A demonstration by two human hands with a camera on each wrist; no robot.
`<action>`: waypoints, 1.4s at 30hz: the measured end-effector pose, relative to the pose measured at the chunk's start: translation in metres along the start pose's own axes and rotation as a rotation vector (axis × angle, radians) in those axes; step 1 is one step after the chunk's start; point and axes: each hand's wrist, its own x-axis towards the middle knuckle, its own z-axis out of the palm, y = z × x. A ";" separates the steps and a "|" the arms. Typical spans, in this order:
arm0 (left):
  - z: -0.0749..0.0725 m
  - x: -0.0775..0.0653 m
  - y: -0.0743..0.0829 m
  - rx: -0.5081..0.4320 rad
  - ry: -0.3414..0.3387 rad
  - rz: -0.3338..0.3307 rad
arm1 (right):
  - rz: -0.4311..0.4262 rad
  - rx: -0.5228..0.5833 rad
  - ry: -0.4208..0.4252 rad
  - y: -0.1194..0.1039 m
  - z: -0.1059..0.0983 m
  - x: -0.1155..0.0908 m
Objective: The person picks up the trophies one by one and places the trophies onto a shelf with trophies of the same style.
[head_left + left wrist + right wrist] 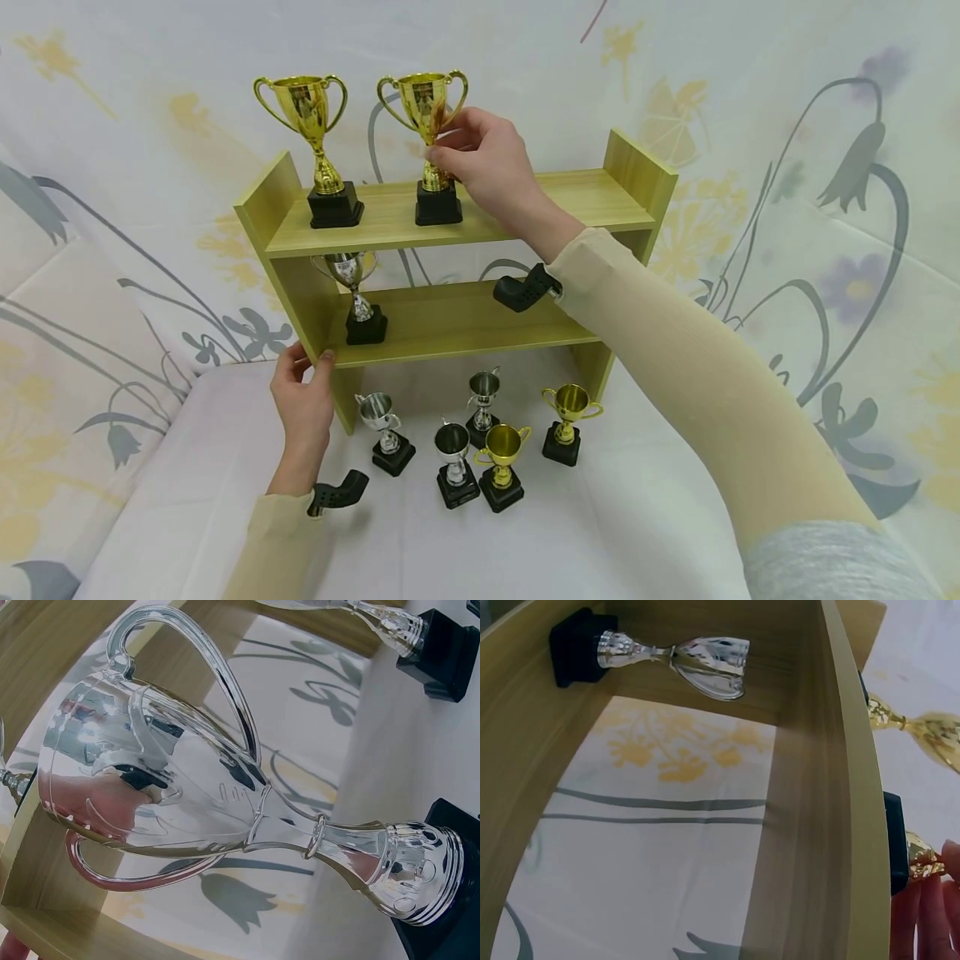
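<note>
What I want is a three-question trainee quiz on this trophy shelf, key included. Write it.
1. True or false: the left hand grips a trophy.
2. Pick one. The right hand holds: A) a silver trophy; B) a gold trophy; C) nothing.
3. How many things stand on the white cloth below?

Key:
1. False; it holds the left side of the shelf unit.
2. B.
3. Five: three silver trophies and two smaller gold cups.
</note>
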 end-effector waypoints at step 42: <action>-0.003 -0.001 0.003 0.070 -0.030 -0.051 | 0.044 0.090 0.002 0.003 0.024 0.018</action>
